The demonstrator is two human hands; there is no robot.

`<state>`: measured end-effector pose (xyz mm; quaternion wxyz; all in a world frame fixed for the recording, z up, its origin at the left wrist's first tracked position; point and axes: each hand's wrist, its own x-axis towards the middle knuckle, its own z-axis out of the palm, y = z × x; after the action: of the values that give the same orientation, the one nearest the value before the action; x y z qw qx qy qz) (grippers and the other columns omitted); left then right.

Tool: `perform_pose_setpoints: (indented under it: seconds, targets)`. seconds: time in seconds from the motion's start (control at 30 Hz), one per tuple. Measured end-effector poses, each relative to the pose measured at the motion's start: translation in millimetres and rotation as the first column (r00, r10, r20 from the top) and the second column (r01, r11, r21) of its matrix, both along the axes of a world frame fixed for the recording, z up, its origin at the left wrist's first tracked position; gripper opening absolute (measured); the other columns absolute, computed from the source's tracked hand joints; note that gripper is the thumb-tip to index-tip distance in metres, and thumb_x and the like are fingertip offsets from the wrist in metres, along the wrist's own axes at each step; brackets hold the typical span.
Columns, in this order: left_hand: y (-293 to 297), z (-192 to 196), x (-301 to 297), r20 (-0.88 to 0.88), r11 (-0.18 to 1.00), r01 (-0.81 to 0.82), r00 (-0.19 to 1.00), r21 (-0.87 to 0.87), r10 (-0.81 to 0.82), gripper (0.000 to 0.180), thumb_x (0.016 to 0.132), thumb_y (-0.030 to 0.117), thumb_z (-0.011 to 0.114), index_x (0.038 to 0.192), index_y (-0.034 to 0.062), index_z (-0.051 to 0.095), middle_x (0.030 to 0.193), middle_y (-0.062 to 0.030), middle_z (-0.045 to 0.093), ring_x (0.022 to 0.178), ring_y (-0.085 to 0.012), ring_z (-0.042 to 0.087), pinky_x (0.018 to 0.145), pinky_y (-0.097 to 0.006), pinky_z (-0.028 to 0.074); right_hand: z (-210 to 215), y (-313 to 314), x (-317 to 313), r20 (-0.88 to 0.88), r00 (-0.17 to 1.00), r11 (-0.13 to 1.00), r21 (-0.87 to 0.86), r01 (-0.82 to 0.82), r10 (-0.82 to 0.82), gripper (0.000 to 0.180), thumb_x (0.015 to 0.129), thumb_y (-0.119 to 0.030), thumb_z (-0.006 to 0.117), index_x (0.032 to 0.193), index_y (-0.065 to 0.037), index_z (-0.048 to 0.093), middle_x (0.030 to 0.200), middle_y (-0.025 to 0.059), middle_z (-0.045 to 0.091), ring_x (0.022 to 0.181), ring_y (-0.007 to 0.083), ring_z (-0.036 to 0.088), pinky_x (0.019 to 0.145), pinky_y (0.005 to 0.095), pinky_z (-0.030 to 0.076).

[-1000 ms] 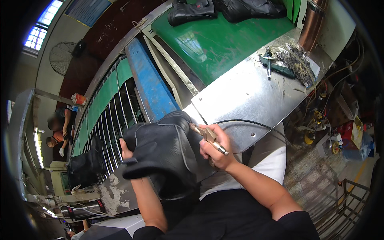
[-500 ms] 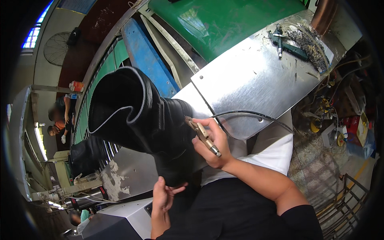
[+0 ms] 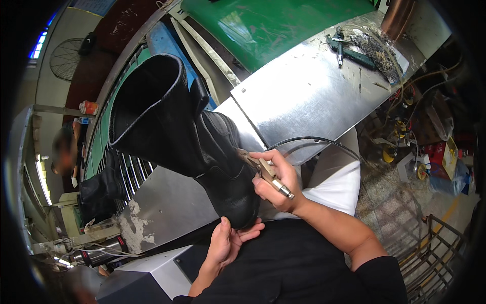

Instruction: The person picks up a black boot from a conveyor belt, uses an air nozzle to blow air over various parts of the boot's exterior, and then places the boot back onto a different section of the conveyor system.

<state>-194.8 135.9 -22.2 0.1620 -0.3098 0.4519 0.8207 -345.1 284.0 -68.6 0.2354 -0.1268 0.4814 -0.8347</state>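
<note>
A tall black leather boot (image 3: 177, 137) stands tilted over my lap, its open shaft toward the upper left and its toe pointing down. My left hand (image 3: 228, 243) cups the toe from below. My right hand (image 3: 276, 182) grips a small metal pen-like tool (image 3: 268, 177) pressed against the boot's side near the ankle. A black hose (image 3: 314, 142) runs from the tool up and to the right.
A shiny steel worktable (image 3: 314, 91) lies ahead, with a green conveyor surface (image 3: 268, 25) beyond it. Another tool and debris (image 3: 364, 45) sit at its far right. A second black boot (image 3: 98, 190) rests on a rack at left. Another person (image 3: 63, 152) stands far left. Clutter covers the floor at right.
The boot went from bunched in both hands to upright and extended. My left hand dropped beneath the toe. My right hand with the tool stays at the boot's side.
</note>
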Motion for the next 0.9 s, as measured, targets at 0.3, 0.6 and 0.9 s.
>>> perform_pose_setpoints:
  seconds: [0.3, 0.6, 0.9]
  targets:
    - [15, -5, -16, -0.057, 0.990, 0.074, 0.996, 0.121, -0.068, 0.071, 0.100, 0.052, 0.035, 0.137, -0.0083, 0.039, 0.128, -0.0277, 0.055, 0.119, -0.0387, 0.057, 0.103, -0.046, 0.047, -5, 32, 12, 0.057, 0.998, 0.999, 0.028, 0.026, -0.028, 0.040, 0.084, -0.002, 0.057, 0.123, 0.003, 0.050, 0.072, -0.0019, 0.053, 0.061, 0.0024, 0.047, 0.054, 0.0209, 0.036]
    - [32, -9, -37, -0.107, 0.966, 0.186, 0.980, 0.179, -0.169, 0.072, 0.100, 0.053, 0.035, 0.137, -0.0083, 0.039, 0.132, -0.0248, 0.053, 0.125, -0.0374, 0.053, 0.106, -0.046, 0.044, 8, 69, 19, 0.198, 0.980, 0.999, 0.026, 0.023, -0.027, 0.041, 0.088, -0.003, 0.055, 0.126, 0.004, 0.043, 0.069, 0.0037, 0.052, 0.052, 0.0073, 0.047, 0.050, 0.0240, 0.039]
    - [52, -10, -56, -0.105, 0.914, 0.238, 0.971, 0.329, -0.215, 0.071, 0.099, 0.054, 0.035, 0.141, -0.0034, 0.038, 0.140, -0.0235, 0.046, 0.131, -0.0360, 0.047, 0.108, -0.048, 0.040, 37, 109, 37, 0.228, 0.971, 0.986, 0.163, 0.042, -0.079, 0.038, 0.088, -0.002, 0.053, 0.124, 0.005, 0.044, 0.065, 0.0052, 0.051, 0.048, 0.0085, 0.046, 0.047, 0.0241, 0.040]
